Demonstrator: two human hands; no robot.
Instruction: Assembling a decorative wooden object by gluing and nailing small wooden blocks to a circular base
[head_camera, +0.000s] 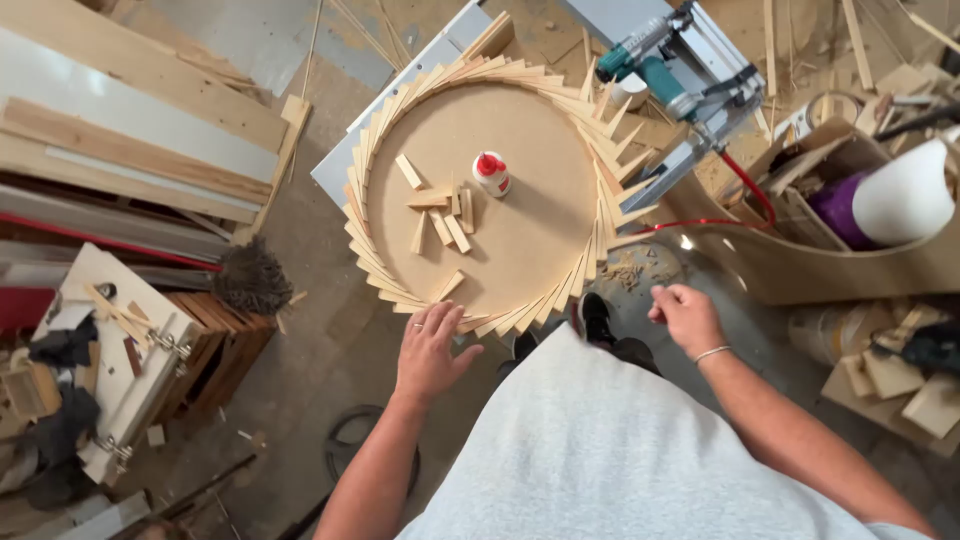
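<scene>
Left hand (428, 350): fingers spread flat on near rim of one round board (520, 240), touching the ring of wood slats (372, 262). Right hand (684, 314): loosely curled, empty, beside the board. On board: about seven loose wood pieces (443, 222), one glue bottle (490, 173). Beyond: one power saw (680, 70).

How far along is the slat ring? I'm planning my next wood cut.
Overlapping wooden slats already ring nearly the whole round board. The left hand rests open on the near rim slats; the right hand hovers, loosely closed. Loose slats and a glue bottle sit mid-board, unused.
</scene>
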